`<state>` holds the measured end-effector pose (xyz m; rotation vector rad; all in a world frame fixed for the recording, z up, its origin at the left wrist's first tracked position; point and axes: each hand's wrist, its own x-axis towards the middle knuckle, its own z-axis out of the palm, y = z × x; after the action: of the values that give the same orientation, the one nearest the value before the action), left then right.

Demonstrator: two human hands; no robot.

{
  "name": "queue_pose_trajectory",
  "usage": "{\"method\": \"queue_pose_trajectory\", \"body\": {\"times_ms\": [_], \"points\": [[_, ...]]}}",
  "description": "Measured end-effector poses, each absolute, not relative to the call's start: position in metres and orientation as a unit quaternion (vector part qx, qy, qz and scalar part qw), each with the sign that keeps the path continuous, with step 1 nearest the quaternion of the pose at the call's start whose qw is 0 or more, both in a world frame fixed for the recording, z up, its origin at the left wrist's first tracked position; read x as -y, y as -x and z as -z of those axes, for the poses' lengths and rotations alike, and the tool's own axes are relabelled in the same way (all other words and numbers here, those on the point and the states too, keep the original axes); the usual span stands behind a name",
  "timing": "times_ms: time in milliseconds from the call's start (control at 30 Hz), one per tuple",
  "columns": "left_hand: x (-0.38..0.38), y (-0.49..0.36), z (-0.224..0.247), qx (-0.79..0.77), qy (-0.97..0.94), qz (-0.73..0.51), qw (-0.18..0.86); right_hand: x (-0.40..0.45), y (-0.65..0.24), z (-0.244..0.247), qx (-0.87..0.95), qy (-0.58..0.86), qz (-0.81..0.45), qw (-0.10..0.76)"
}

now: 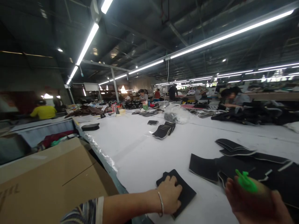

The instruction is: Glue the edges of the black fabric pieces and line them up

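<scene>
Dark panel (188,192) flat on the near part of the white-covered bench (137,161), partly hidden beneath the left grip (170,194). Left grip bare, fingers spread and bent over the panel's upper face, resting from above, not closed around an edge. Panel judged light, thin and fairly stiff, with some give on lifting by one corner; hardly fragile, but perhaps prone to slide on the smooth covering. Best taken at the exposed rightmost corner, thumb above and fingertips beneath, with the far edge as second hold; a pinch across the middle likely to bow the sheet. Right grip (254,205) blurred, near loose dark pieces (205,168), with a bright green item (248,183) at the fingers; closure on it impossible to tell. Farther off, fanned pieces (161,132) with pale edges.
</scene>
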<state>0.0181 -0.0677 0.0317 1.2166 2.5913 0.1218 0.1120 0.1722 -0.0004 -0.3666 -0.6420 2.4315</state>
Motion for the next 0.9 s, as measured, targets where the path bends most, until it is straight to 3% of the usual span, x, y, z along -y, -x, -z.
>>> {"method": "queue_pose_trajectory", "body": {"times_ms": [100,233,600,900], "points": [[0.065,-0.017,-0.036,-0.89,-0.428,-0.007,0.156,-0.162,-0.114,-0.024,0.182,0.219,-0.915,0.285],[0.059,-0.026,-0.039,-0.894,-0.421,0.003,0.155,-0.153,-0.118,-0.037,0.169,0.217,-0.922,0.274],[0.056,-0.004,-0.004,-0.884,-0.455,-0.023,0.103,-0.147,-0.106,-0.012,0.211,0.154,-0.926,0.271],[0.046,-0.019,-0.035,-0.89,-0.437,0.027,0.129,-0.144,-0.109,-0.02,0.237,0.164,-0.92,0.266]]}}
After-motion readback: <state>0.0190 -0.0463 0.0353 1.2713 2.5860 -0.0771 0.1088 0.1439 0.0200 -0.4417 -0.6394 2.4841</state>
